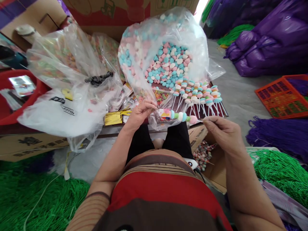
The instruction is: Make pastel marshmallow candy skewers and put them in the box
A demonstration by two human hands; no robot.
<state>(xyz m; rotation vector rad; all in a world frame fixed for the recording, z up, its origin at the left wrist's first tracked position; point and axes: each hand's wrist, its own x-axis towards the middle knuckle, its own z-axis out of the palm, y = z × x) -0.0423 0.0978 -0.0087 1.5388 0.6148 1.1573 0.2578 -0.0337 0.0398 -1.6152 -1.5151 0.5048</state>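
Note:
A candy skewer (180,116) of blue, white, green and pink sweets is stretched level between my hands, above the table's near edge. Over its left end lies a clear printed wrapper (165,114). My left hand (142,113) pinches the wrapper's end between thumb and fingers. At the other end, past the pink sweet, my right hand (222,130) has thumb and finger closed on the skewer's thin stick. Just beyond are several finished candy skewers (198,93), their white sticks pointing toward me. Behind them is a large open plastic bag (202,41) of pink, white and blue sweets.
Bags of ring-shaped sweets (64,54) and yellow packets (113,118) occupy the table's left, near a red basin (42,88). Below my right arm, a cardboard box (218,171) contains wrapped skewers. Purple bundles (264,54), an orange crate (281,96) and green strands (284,173) stand right.

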